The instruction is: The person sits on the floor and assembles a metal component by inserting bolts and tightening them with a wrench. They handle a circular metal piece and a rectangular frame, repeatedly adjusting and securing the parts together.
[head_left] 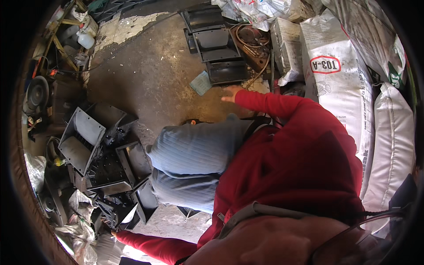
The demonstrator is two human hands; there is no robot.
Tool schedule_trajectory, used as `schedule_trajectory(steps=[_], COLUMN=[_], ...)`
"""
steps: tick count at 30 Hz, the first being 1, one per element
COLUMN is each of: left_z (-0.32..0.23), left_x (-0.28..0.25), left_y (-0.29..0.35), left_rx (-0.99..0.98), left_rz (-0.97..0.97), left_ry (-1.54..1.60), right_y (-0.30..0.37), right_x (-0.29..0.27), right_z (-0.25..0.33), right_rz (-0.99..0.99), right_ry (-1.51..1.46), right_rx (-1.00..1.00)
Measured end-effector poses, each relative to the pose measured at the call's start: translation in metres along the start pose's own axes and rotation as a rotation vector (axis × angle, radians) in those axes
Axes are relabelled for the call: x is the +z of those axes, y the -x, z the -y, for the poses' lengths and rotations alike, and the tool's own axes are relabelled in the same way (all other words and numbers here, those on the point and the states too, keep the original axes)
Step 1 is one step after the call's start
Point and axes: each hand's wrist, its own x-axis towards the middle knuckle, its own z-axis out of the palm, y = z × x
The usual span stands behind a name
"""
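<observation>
My right hand (229, 93), in the upper middle of the head view, hangs over the floor with its fingers apart and nothing in them. Closest to it are a row of black bucket-shaped bins (227, 73) and a flat pale blue-green sheet (201, 83). At the lower left, my left arm stretches out to the edge of a heap of similar black bins (84, 139). My left hand (115, 234) is small and partly hidden there, beside one bin with a bright inner face (130, 215). Whether it grips anything cannot be made out.
White sacks (327, 84) stand along the right side. A coiled hose (251, 39) lies behind the bin row. At the left are a round grinding wheel (38, 92), a white jug (85, 40) and crumpled sacking (79, 221). A dark cable (119, 49) crosses the stained floor (145, 84).
</observation>
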Motion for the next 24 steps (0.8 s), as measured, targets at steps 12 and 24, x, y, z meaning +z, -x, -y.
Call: schedule_trajectory(steps=[12, 24], left_z=[0.196, 0.17], left_x=[0.027, 0.115], left_y=[0.174, 0.438], left_rx=[0.803, 0.107], left_rz=[0.225, 0.258], left_ry=[-0.399, -0.263], right_y=[-0.203, -0.3], right_x=[-0.027, 0.001], right_z=[-0.021, 0.022], right_rz=[-0.283, -0.31], right_ry=[0.458, 0.435], right_rx=[0.088, 0.16])
